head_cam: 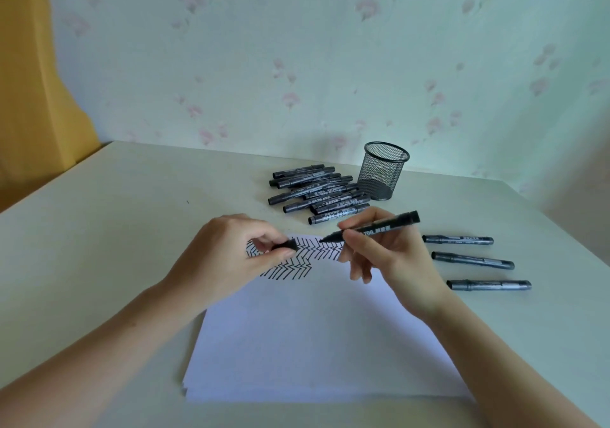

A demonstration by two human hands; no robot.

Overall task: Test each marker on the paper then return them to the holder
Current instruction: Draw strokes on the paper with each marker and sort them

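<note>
The right hand (383, 256) is pinching an uncapped black marker (373, 228) between thumb and forefinger, the remaining fingers curling loosely beneath it. The marker is lying nearly level, its nib pointing left and sitting at the far edge of the white paper (317, 338), right by the zigzag marks (297, 256) — whether the nib is touching the sheet cannot be told. The left hand (227, 256) is pinching the marker's black cap (286, 246) between thumb and fingertips, hovering over the left part of the inked rows and hiding some of them.

The paper is lying on a pale table (99, 246), its near edge showing a thin stack of sheets. Beyond the paper, a pile of capped markers (317, 193) is resting in a loose heap, all pointing roughly the same way. Just right of the heap, a black mesh pen holder (383, 170) is standing upright near the wall, and it is looking empty through the mesh. To the right of the hands, three more capped markers are lying apart from each other in a column — the farthest (458, 239), the middle (473, 260) and the nearest (489, 285).

Behind the table, floral wallpaper (330, 48) is covering the wall, and a yellow curtain (29, 81) is hanging at the left.
</note>
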